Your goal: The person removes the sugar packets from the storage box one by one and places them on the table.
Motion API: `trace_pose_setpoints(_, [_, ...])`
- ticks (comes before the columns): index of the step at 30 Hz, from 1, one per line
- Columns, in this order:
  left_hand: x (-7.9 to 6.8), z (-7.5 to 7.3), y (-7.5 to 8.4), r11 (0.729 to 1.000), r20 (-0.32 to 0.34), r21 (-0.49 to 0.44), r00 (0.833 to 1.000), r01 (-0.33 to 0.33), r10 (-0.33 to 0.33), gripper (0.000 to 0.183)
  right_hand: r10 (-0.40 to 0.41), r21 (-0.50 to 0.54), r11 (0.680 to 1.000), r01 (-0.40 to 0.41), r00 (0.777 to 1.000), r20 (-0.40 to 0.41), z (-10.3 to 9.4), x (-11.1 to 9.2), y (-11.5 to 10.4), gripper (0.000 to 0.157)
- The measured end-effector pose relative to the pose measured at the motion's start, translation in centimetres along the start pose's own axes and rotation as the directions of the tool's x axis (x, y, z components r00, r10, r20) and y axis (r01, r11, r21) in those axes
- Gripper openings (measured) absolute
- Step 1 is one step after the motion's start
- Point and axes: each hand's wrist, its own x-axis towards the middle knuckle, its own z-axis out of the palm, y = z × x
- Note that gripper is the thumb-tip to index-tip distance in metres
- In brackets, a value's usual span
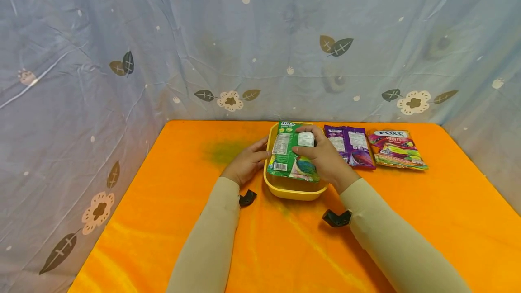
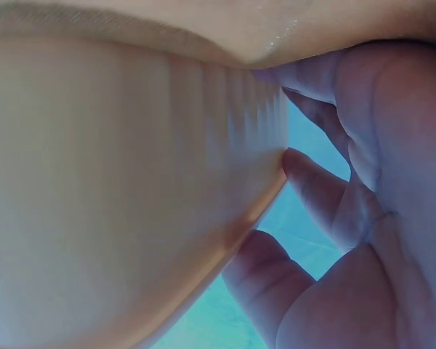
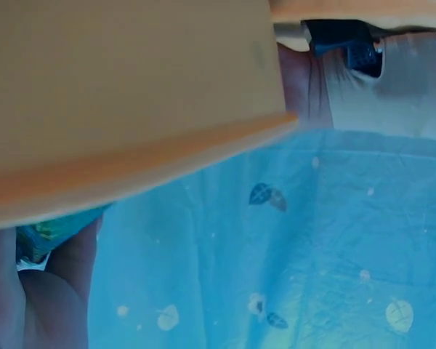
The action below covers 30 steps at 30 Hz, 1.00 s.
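Note:
A yellow plastic basket [image 1: 296,193] stands on the orange-covered table. My right hand [image 1: 323,155] grips a green candy bag [image 1: 286,155] by its right side, thumb over the printed back, with the bag above the basket's opening. At the basket's left side, my left hand [image 1: 247,162] holds the rim with thumb and fingertips. The left wrist view shows these fingers [image 2: 316,189] bent against the basket's ribbed outer wall [image 2: 145,182]. In the right wrist view the basket's wall [image 3: 131,87] covers much of the green bag [image 3: 58,229].
Just right of the basket lie purple candy bags [image 1: 352,146], and further right a red and yellow Fox's fruit candy bag [image 1: 396,150]. A grey-blue patterned curtain [image 1: 285,49] closes off the back and sides. Black wrist devices [image 1: 337,218] stick out below both sleeves.

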Motion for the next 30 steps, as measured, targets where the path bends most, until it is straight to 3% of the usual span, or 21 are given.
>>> trace_pose_setpoints(11, [-0.1, 0.1, 0.1, 1.0, -0.031, 0.009, 0.999, 0.019, -0.018, 0.057, -0.057, 0.124, 0.991, 0.05, 0.997, 0.056, -2.8, -1.6, -1.7, 0.051])
trace_pose_setpoints(19, [-0.5, 0.1, 0.3, 1.0, -0.022, 0.012, 1.0, 0.014, -0.014, 0.057, -0.08, 0.072, 0.994, 0.077, 0.996, 0.034, -4.7, -2.6, -2.4, 0.051])
trace_pose_setpoints(30, [-0.4, 0.2, 0.5, 1.0, 0.001, 0.014, 1.0, 0.006, -0.006, 0.057, -0.052, 0.025, 0.998, 0.053, 0.998, -0.031, -7.3, -4.1, -2.9, 0.052])
